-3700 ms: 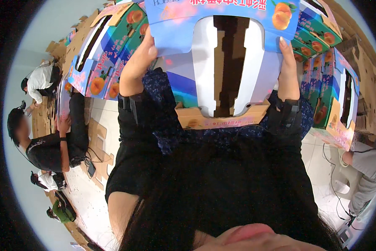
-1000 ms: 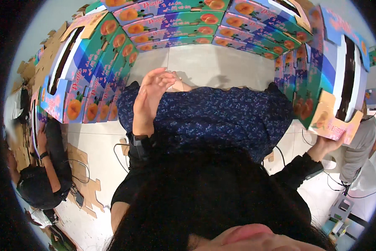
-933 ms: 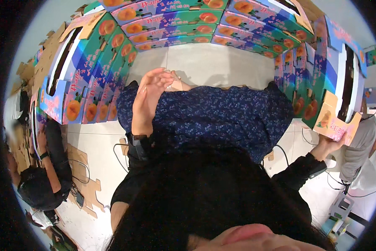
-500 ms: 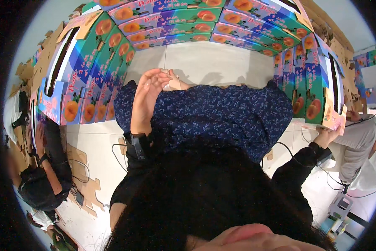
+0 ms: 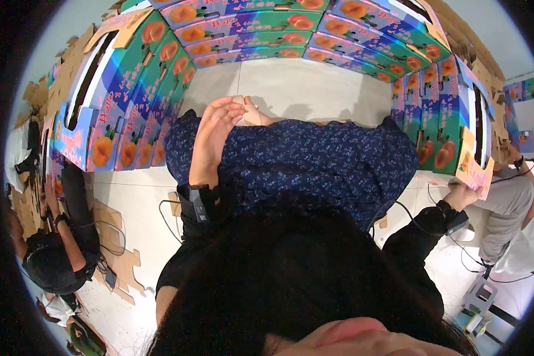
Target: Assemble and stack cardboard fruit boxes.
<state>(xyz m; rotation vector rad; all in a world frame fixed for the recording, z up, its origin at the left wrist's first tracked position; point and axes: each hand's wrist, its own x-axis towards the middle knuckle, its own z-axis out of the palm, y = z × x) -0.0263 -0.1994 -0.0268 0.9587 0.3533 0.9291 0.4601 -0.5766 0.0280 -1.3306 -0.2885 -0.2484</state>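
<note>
Since one second ago the carton point(image 5: 449, 110) at right has shifted down and inward, now sitting level atop the right stack point(image 5: 413, 110), and the right hand point(image 5: 464, 194) went with it; left hand barely changed. Carton is blue-green with peach prints, dark slot on top, tan flap point(image 5: 470, 171) at near end. Right hand touches that near end, some fingers hidden; can't tell if it's gripping. Left hand point(image 5: 218, 126) half open, fingers loosely curled, no carton in it, over the far edge of the dark floral skirt point(image 5: 314, 160). Black devices on both wrists. Similar cartons piled in a left stack point(image 5: 121, 110) and a far row point(image 5: 243, 37), around pale floor point(image 5: 290, 86). Flat cardboard point(image 5: 121, 267) on floor at left, near a person in black point(image 5: 50, 261). Another person in grey trousers point(image 5: 507, 216) at right.
</note>
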